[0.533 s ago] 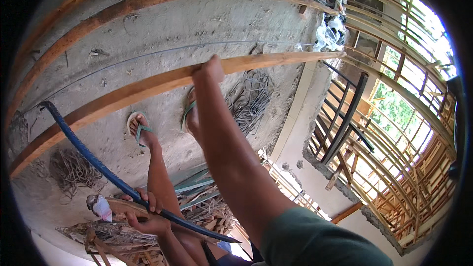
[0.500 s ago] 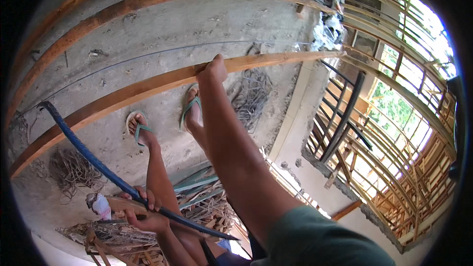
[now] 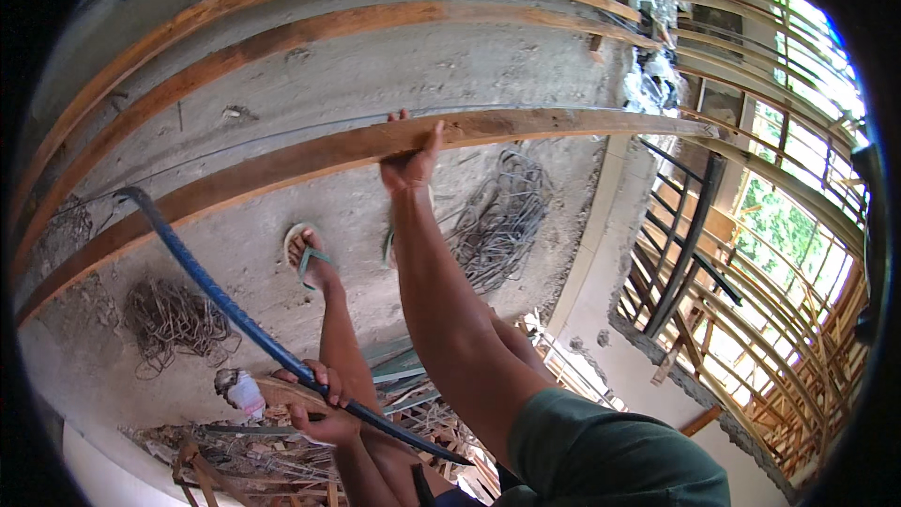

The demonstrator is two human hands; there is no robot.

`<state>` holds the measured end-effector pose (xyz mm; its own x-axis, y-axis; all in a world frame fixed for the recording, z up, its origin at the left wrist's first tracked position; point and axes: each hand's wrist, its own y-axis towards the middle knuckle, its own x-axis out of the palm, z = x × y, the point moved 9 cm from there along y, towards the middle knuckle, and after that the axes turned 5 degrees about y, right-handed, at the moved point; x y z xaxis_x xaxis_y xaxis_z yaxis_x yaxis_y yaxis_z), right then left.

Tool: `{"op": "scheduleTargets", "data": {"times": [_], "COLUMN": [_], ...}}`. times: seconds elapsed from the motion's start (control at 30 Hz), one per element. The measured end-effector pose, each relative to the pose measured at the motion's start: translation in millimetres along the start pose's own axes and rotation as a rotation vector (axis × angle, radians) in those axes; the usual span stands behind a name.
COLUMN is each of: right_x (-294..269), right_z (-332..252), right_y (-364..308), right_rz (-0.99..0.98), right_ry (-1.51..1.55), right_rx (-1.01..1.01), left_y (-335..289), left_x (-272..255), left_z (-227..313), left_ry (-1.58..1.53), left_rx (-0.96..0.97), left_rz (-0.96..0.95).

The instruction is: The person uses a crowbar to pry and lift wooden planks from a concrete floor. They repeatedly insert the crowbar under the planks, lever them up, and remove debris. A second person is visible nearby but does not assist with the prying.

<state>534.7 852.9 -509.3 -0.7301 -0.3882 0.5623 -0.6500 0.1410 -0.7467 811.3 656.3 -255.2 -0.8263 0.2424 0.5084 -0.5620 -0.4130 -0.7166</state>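
Note:
My right hand [image 3: 411, 161] grips a long wooden beam [image 3: 310, 155], thumb on the near face and fingertips showing over its far edge. My left hand [image 3: 324, 406], at lower left, is closed round a blue crowbar [image 3: 216, 293]. The bar's hooked end points up and left, close to the beam; its dark tapered end lies by my legs. Against the same hand lies a wooden piece like a tool handle [image 3: 286, 392], with a white patch and a dark lump at its far end. Whether my fingers also hold it, I cannot tell.
Two more long beams [image 3: 375, 17] run across the concrete floor [image 3: 357, 75] beyond. Tangled wire [image 3: 502, 216] lies right of my feet, another wire bundle [image 3: 174, 319] at left. Scrap wood [image 3: 272, 455] is heaped near me. At right are a broken wall edge [image 3: 648, 347] and timber scaffolding [image 3: 770, 347].
My right hand has changed from a fist over the beam to a grip from its near side. The beam's broad face now shows more. The view has shifted; my left hand keeps the crowbar.

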Motion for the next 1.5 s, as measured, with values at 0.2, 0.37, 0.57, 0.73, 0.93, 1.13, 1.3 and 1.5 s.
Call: {"op": "scheduleTargets", "data": {"times": [0.2, 0.37, 0.57, 0.73, 0.93, 1.13, 1.3, 1.5], "right_x": [-42.8, -82.0, -100.6, -146.1, -239.0, -213.7, -204.8, -177.5], "right_z": [189.5, 313.6, 350.4, 224.8, 3.0, 16.2, 38.9, 192.0], "right_y": [-41.8, -97.4, -104.0, -86.0, -30.6, 37.2, 31.2, -26.7], "right_rz": [-0.236, -0.088, -0.752, -1.027, 0.646, 0.573, 0.643, 0.376], "right_ry": [-0.117, -0.369, -2.229, -2.395, -0.919, -0.948, -0.989, -0.870], "right_rx": [0.404, 0.805, 0.783, 0.573, 0.639, 0.342, 0.266, 0.625], "left_y": [-9.5, -16.5, -17.7, -6.6, 9.1, 13.2, 17.7, 14.7], "left_x": [-16.3, -42.5, -64.9, -43.2, -24.2, -22.5, -16.4, -28.8], "left_z": [0.1, 19.1, 31.6, 27.7, 20.8, 22.5, 22.4, 13.4], "left_ry": [-0.021, 0.039, 0.177, 0.086, 0.092, 0.213, 0.198, 0.177], "left_rx": [-0.013, 0.035, 0.086, 0.106, 0.023, -0.063, -0.050, -0.041], "left_rz": [0.052, 0.141, 0.305, 0.249, 0.189, 0.142, 0.085, 0.086]}}
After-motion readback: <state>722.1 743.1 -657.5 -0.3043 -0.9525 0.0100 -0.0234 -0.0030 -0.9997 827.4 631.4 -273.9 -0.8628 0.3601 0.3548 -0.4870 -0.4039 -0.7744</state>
